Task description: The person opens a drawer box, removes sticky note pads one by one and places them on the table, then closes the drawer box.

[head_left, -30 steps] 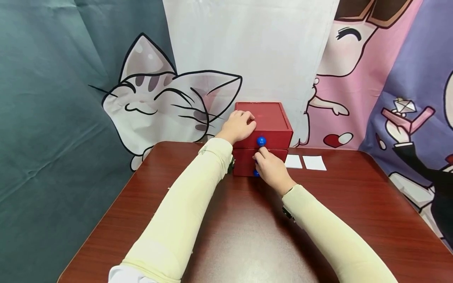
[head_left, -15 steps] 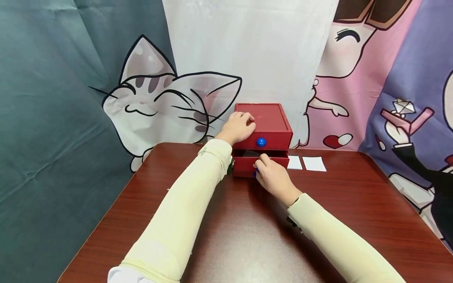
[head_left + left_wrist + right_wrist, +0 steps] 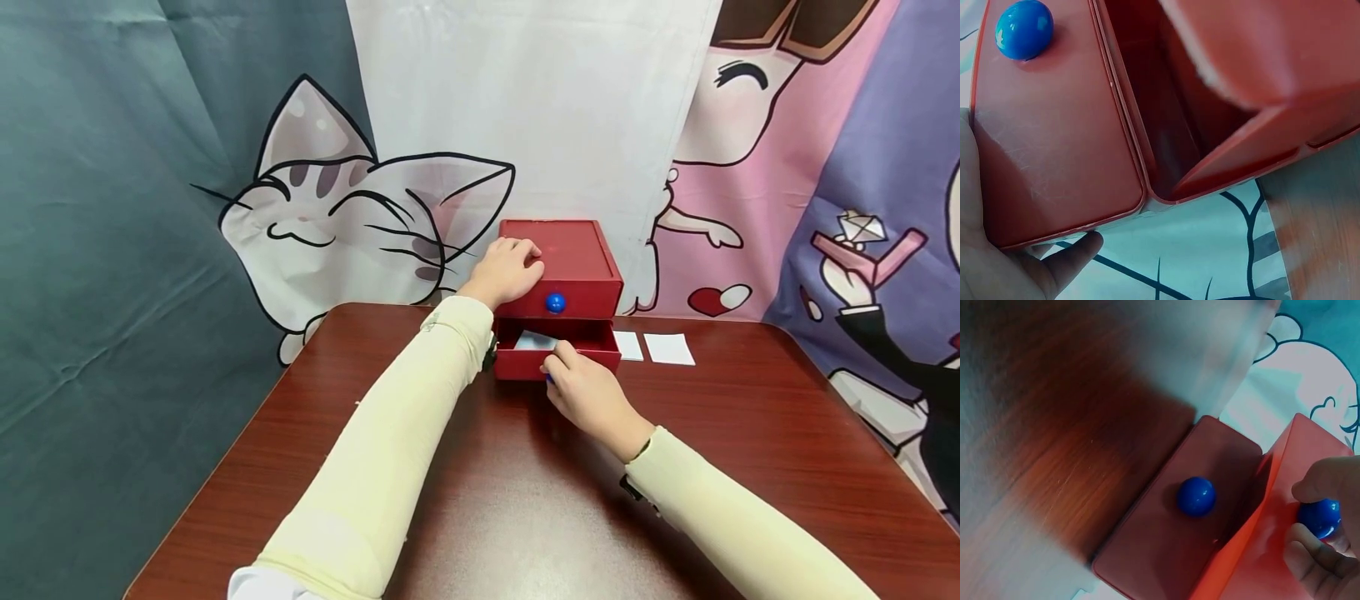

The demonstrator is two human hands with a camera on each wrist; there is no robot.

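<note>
- Wooden table (image 3: 510, 492) supports 1 red cabinet (image 3: 577, 250).
- Left hand (image 3: 502, 268) grips its corner: brace firmly.
- Right hand (image 3: 588, 398) pinches drawer (image 3: 519, 365) by blue knob (image 3: 1321, 519): pull level.

- left arm (image 3: 390, 442): extended forward, nearly straight
- left hand (image 3: 504, 271): back up, thumb apart from fingers
- right arm (image 3: 738, 500): slants forward and inward
- right hand (image 3: 588, 392): nearer the person, thumb and fingers pinching (clearest in right wrist view)
</note>
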